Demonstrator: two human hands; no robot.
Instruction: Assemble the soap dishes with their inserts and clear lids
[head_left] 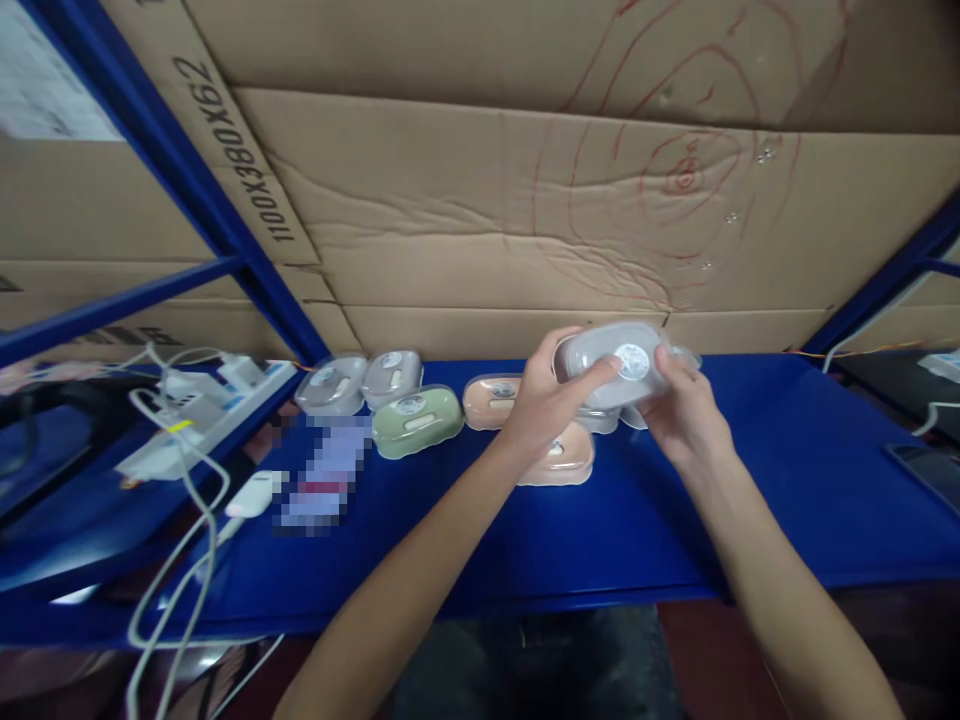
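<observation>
Between my two hands, raised over the blue shelf, is a grey oval plastic box (604, 375) with a clear cover and a round label. My left hand (551, 390) grips its left end, the thumb lying across the top by the label. Its right end is in the fingers of my right hand (682, 395). Below and behind my hands stand similar boxes: a peach box (574, 460), another peach box (484, 398) and grey ones (600, 420), partly hidden. Further left are a green box (418, 420) and two grey boxes, one (330, 385) beside the other (392, 375).
A white power strip (206, 420) with plugs and tangled cables (184, 490) lies at the left, near a white charger (255, 493) and a pixelated item (326, 475). Cardboard (450, 200) forms the back wall. A dark phone-like slab (926, 475) lies at the right. Blue metal posts (277, 310) flank the shelf (795, 480).
</observation>
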